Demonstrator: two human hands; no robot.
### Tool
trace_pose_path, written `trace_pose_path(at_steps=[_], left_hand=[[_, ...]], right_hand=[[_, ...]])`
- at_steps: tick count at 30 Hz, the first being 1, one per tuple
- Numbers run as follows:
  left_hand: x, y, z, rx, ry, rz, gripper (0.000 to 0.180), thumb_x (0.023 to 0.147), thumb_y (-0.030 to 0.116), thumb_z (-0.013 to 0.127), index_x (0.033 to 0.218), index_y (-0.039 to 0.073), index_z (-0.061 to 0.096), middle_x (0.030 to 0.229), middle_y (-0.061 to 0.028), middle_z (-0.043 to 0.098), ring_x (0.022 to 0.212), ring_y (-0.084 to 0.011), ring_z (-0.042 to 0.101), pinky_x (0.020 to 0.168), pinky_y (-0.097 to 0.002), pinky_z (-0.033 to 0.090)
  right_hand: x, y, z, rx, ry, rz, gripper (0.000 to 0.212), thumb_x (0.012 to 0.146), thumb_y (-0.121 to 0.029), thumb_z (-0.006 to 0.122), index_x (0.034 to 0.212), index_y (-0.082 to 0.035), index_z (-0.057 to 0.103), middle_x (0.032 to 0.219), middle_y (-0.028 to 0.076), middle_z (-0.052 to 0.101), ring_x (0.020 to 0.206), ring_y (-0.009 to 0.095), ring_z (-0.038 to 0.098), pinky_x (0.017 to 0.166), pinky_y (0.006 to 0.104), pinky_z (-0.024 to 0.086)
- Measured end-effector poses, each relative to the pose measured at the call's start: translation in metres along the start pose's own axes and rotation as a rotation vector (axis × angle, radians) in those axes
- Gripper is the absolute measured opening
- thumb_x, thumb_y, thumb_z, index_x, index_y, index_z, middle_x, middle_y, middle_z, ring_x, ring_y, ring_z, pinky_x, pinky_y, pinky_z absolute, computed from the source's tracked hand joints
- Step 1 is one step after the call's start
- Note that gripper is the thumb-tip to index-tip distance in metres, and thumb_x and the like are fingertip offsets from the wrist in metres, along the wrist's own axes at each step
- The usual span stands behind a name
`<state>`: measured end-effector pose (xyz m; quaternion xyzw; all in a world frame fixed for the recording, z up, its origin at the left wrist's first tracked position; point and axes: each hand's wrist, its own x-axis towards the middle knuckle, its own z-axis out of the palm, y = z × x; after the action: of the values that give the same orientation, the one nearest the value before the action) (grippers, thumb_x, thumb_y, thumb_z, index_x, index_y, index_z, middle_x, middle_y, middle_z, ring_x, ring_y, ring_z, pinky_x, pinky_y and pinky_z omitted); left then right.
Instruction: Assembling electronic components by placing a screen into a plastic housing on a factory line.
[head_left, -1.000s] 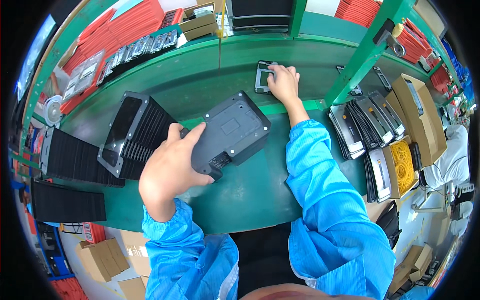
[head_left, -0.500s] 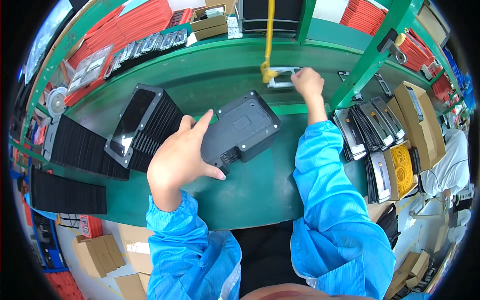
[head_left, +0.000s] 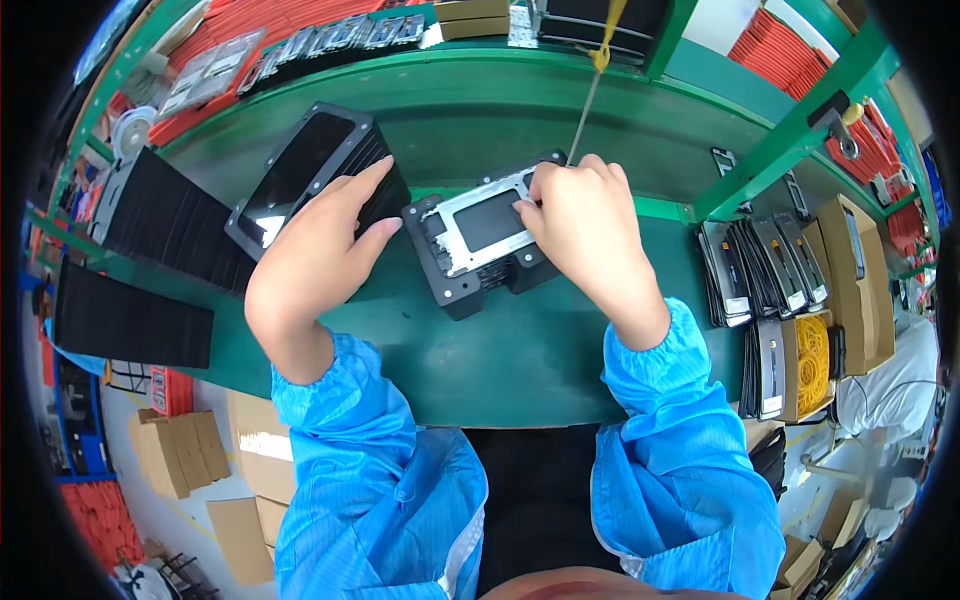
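My right hand grips the right end of a silver rectangular frame with an open middle. The frame is over the top of a stack of black plastic housings; I cannot tell whether it rests flat on them. A thin line runs from near my right fingers up to a yellow cord. My left hand is open, thumb and forefinger spread, holding nothing. It is beside a second stack of black housings, whose top piece has a glossy dark panel.
More stacked black housings stand at the left of the green table. On the right are flat dark panels, a cardboard box and a bundle of yellow bands. A green post rises at the back right.
My right hand has brought the silver frame from the back of the table down over the middle stack. My left hand has let go of that stack and moved left. The yellow cord now slants.
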<state>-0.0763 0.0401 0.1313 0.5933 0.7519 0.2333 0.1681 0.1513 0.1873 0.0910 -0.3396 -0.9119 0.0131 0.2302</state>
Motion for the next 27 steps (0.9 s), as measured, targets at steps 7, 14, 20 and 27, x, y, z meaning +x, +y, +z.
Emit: trace_pose_path(at_steps=[7,14,20,27], left_hand=[[0.027,0.002,0.025,0.101,-0.006,0.078,0.069,0.092,0.032,0.077,0.15,0.002,0.054,0.127,-0.0249,0.067,0.11,-0.0409,0.068,0.095,-0.0458,0.055],[0.045,0.001,0.04,0.097,-0.104,-0.012,0.081,0.083,0.043,0.085,0.149,0.004,0.057,0.123,-0.024,0.07,0.109,-0.0418,0.069,0.094,-0.0455,0.056],[0.034,0.021,0.036,0.204,0.072,0.097,0.078,0.078,0.04,0.088,0.142,0.005,0.063,0.111,-0.0231,0.072,0.107,-0.0378,0.071,0.09,-0.0446,0.057],[-0.035,0.094,0.014,-0.278,0.692,0.842,0.029,0.075,0.002,0.085,0.089,0.007,0.061,0.09,-0.0056,0.061,0.078,-0.02,0.061,0.068,-0.0383,0.054]], right_hand=[[-0.003,0.005,-0.012,-0.05,-0.073,-0.097,0.02,0.086,-0.019,0.078,0.075,-0.003,0.074,0.072,0.014,0.069,0.08,0.032,0.063,0.08,0.0451,0.049],[-0.008,0.0,-0.017,-0.074,-0.086,-0.213,0.021,0.087,-0.02,0.075,0.075,-0.003,0.075,0.07,0.013,0.069,0.078,0.033,0.063,0.076,0.0443,0.05],[-0.001,0.019,-0.027,0.038,-0.173,-0.257,0.018,0.089,-0.018,0.074,0.082,-0.002,0.077,0.075,0.015,0.071,0.078,0.034,0.066,0.075,0.0455,0.052],[-0.006,0.04,-0.083,0.37,0.074,-0.297,0.014,0.093,-0.011,0.071,0.096,0.002,0.076,0.085,0.015,0.073,0.078,0.027,0.068,0.073,0.0376,0.054]])
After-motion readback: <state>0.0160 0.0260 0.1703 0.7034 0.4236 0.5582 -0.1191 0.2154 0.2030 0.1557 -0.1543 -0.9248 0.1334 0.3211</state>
